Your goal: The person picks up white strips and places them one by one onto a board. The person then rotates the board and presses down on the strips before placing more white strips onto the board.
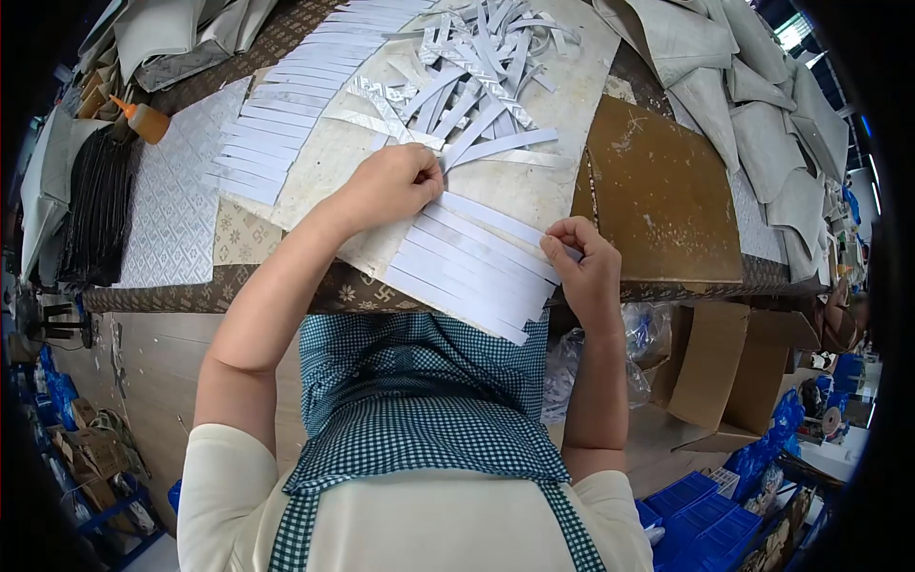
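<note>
A row of white paper strips [467, 272] lies side by side on a pale board [329, 191] at the table's near edge. My left hand [396, 186] is closed in a pinch at the left end of the topmost strip [500, 221]. At that strip's right end, my right hand [586, 267] has thumb and fingers pinched together on it. Just beyond my left hand is a loose heap of white and silvery strips [477, 81]. Another long row of strips [286, 105] runs along the board's left side.
An orange glue bottle [145, 121] lies at the left beside a dark stack [95, 210]. A brown board [658, 195] lies to the right. Folded grey-white pieces [762, 105] are piled at the back right. Below the table stands an open cardboard box [729, 367].
</note>
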Tool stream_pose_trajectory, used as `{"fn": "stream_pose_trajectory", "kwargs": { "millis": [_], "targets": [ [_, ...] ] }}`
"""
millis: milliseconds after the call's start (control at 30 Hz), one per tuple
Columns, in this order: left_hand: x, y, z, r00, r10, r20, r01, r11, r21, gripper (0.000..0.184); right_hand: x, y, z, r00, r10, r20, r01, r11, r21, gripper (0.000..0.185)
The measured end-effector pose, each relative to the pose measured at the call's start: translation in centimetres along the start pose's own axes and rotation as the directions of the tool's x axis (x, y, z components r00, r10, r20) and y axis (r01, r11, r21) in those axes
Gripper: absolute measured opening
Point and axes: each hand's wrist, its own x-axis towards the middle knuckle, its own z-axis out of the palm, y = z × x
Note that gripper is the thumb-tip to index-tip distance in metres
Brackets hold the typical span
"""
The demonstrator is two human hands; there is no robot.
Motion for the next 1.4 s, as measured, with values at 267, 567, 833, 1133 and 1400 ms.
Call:
{"fn": "stream_pose_trajectory", "kwargs": {
  "millis": [267,567,833,1133,1400],
  "targets": [
    [0.2,0.9,0.2,1.000,0.023,0.019,-0.026,0.978,0.208,0.013,-0.7,0.1,-0.5,0.999,-0.003,-0.043,0.001,0.999,-0.041,0.012],
    [0.0,1.7,0.2,1.000,0.024,0.012,-0.026,0.960,0.280,0.011,-0.9,-0.5,-1.0,0.999,-0.040,-0.001,0.039,0.990,-0.132,0.009],
    [-0.1,1.8,0.1,0.999,0.047,-0.010,-0.044,0.975,0.219,0.011,-0.6,-0.7,-1.0,0.994,-0.109,-0.001,0.105,0.957,-0.271,0.010],
    [1.3,1.2,0.9,0.977,-0.130,-0.171,0.149,0.983,0.104,0.024,3.3,-1.0,0.0,0.983,-0.171,-0.066,0.159,0.974,-0.159,0.007],
    [1.9,1.4,-0.6,0.966,-0.105,-0.235,0.113,0.993,0.024,0.019,5.2,-2.4,1.6,0.934,-0.340,-0.107,0.315,0.929,-0.195,0.020]
  ]
}}
